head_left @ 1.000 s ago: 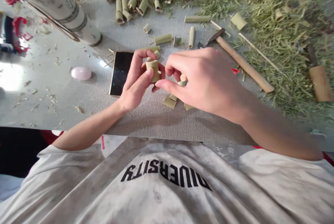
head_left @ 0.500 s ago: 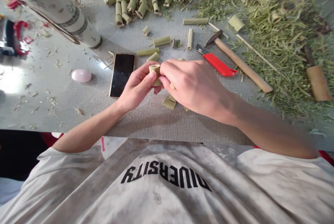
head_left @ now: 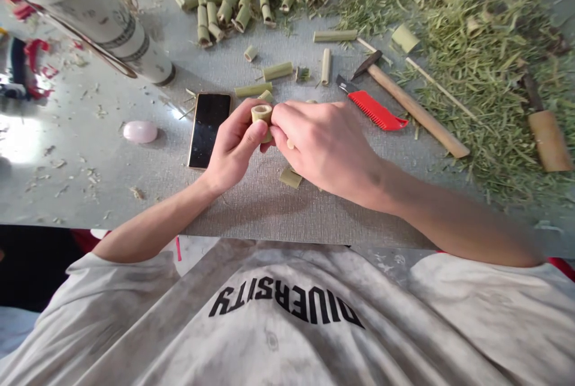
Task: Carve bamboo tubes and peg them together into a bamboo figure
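A short hollow bamboo piece [head_left: 262,112] is pinched in my left hand [head_left: 233,149], its open end facing up and the thumb on its near side. Against its right side are the curled fingers of my right hand [head_left: 321,149]. A small pale round end [head_left: 290,144] of something shows between those fingers; the rest of it is hidden. Below the hands a flat split bamboo piece [head_left: 290,178] lies on the table [head_left: 251,209]. Just beyond them are a cut bamboo length [head_left: 253,90] and another one [head_left: 277,71].
A black phone [head_left: 209,130] and a pink stone [head_left: 140,132] lie left. To the right are a red cutter [head_left: 378,111], a hammer [head_left: 415,101], a wooden-handled blade [head_left: 548,140] and leaf shavings [head_left: 485,74]. Bamboo pieces [head_left: 231,5] are heaped behind; a white cylinder [head_left: 117,26] stands back left.
Both hands have shifted slightly left with the bamboo piece. Its open end is tilted a little more toward the camera. The right hand's grip looks much the same.
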Available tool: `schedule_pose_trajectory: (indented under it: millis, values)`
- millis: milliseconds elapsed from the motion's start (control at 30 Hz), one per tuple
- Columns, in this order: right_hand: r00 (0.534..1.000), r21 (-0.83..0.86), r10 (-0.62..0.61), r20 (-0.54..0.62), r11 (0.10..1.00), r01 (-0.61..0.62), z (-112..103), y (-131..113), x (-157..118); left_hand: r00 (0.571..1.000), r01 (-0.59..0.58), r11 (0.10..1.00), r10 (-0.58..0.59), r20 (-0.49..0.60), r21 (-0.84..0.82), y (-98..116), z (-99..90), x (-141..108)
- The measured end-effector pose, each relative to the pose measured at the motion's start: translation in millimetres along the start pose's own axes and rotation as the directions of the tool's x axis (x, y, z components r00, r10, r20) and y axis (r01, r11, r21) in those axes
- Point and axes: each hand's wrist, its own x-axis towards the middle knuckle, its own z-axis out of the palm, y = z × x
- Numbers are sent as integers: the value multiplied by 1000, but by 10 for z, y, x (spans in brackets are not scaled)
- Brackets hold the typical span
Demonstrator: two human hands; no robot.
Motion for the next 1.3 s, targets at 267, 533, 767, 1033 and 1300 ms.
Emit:
schedule_pose_trajectory:
  millis: [267,533,767,1033,1300]
  values:
    - [1000,5,-12,-16,1000,12,59,-42,-7,999,26,999,-26,19,-21,43,15,10]
    - [998,11,-23,62,1000,22,-143,0,39,988,149,983,-145,49,-106,162,40,69]
    - [1000,-27,4,-5,1000,-4,81,-47,-8,993,2,994,11,-115,112,81,120,-93]
    - [999,58,-47,18,997,46,-124,-36,-35,997,68,997,-69,29,20,68,7,-89]
    - [997,-41,-76,-22,996,75,-85,-54,-36,998,15,1000,-17,-53,-26,74,14,-102]
